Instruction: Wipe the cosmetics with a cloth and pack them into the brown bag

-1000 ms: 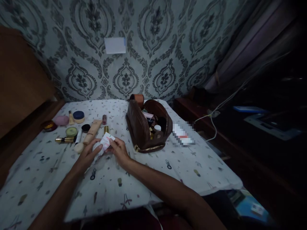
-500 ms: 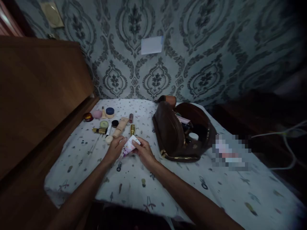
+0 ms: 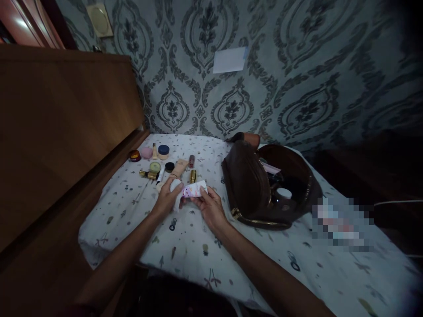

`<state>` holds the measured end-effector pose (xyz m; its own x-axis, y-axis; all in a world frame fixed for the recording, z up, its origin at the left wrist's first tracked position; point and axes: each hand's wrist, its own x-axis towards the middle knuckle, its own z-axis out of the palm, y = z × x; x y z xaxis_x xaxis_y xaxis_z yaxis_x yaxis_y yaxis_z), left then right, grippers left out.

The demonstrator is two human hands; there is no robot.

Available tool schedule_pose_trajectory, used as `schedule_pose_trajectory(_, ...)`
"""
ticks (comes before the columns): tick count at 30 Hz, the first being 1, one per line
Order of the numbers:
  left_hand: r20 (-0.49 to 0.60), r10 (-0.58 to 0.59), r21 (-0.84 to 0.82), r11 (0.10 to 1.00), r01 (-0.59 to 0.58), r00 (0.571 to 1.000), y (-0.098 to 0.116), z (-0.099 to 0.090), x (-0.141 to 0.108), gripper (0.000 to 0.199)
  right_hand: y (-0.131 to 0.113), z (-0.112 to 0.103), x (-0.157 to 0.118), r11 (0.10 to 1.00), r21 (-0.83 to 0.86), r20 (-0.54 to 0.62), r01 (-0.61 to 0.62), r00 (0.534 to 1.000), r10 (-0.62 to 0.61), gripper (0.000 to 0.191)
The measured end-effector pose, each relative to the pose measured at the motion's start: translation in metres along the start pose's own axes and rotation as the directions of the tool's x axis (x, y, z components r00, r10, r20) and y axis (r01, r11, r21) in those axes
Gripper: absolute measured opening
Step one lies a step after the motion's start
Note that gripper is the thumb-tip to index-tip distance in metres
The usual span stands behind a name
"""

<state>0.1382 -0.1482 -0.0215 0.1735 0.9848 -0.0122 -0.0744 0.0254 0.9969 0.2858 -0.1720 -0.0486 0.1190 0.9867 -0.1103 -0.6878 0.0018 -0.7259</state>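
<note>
A white squeeze tube (image 3: 194,189) with pink and purple print is held crosswise between my hands. My right hand (image 3: 211,207) grips its right end between thumb and fingers. Closed at the other end, my left hand (image 3: 167,197) pinches a soft white tissue (image 3: 176,186) against the tube, and some of it hangs below. Just beyond my hands lie a gold lipstick tube (image 3: 193,176) and a beige cosmetic tube (image 3: 180,168). A slim white tube (image 3: 160,175) is close to my left fingers, partly hidden.
On the patterned cloth (image 3: 132,220), several jars and small bottles sit at left, including a blue-lidded jar (image 3: 163,152) and a black-lidded pot (image 3: 169,167). An open brown bag (image 3: 244,185) with items inside stands right. A wooden cabinet (image 3: 66,119) borders the left side.
The tube has turned from slanted to nearly level, its printed side more visible. The white tissue in my left hand shows more now. My view has shifted slightly left.
</note>
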Motion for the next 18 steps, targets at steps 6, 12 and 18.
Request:
schedule_pose_trajectory(6,-0.212,0.050,0.066,0.997,-0.037,0.976,-0.005,-0.010,0.004,0.045,-0.003,0.004,-0.007,0.975,-0.216,0.097,-0.057,0.992,0.079,0.035)
schedule_pose_trajectory(12,-0.274,0.093,0.060,0.995,-0.080,0.957,-0.005,-0.011,0.005,0.048,-0.003,0.003,-0.009,0.920,-0.390,0.167,-0.028,0.981,0.100,0.035)
schedule_pose_trajectory(18,-0.254,0.051,0.072,0.997,-0.034,0.966,-0.004,-0.007,0.001,0.049,0.002,0.005,-0.014,0.868,-0.496,0.277,0.029,0.953,0.127,0.033)
